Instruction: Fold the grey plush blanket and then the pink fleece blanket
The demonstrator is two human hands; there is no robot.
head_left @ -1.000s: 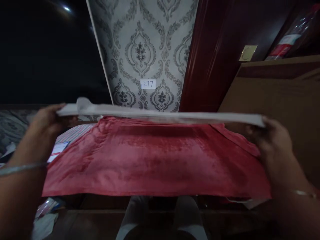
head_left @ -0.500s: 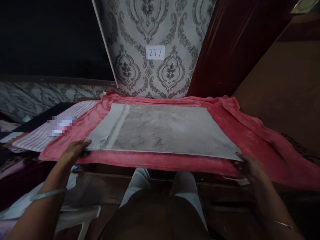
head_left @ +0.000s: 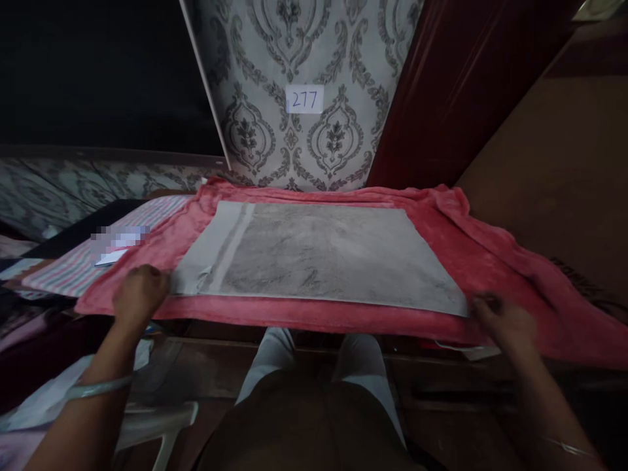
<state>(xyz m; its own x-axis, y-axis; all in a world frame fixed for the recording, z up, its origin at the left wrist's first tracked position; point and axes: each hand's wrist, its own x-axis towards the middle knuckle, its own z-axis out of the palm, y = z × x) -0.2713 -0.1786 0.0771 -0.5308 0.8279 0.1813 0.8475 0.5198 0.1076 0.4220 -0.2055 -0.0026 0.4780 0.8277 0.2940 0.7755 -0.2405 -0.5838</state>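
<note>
Towel (head_left: pixel 333 255) looks laid out; left hand (head_left: pixel 140 297) and right hand (head_left: pixel 507 327), curled narrow, have apparently released its near corners.

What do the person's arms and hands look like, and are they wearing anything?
The left hand has a chunky, pale green bangle below it on the arm. The right hand has a thin, silvery bracelet, a bit blurry. No gloves or sleeves show.

Black screen (head_left: pixel 98 72) at left, patterned wallpaper (head_left: pixel 336 139) bearing a 277 label (head_left: pixel 305 99), striped cloth (head_left: pixel 63 276), cardboard box (head_left: pixel 554 163)
</note>
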